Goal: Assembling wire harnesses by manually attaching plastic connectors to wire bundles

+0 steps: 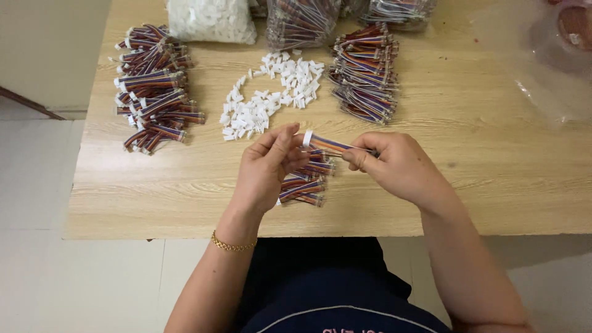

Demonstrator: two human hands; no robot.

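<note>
I see the wire bundle point(330, 145) held above the bench point(481, 185) near its front edge, long axis running left-right btwn both hands. Left hand point(268, 166) pinches its white connector point(307, 139) end; right hand point(394, 163) pinches the other end. Loose bundles point(305, 185) lie beneath, left hand nearer.

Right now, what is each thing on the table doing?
Left hand: pinching the white connector.
Right hand: gripping the striped cable, held taut.
Loose connectors: scattered.
Left cable pile: heaped, capped.
Far cable pile: stacked.
Plastic bags: full.
</note>
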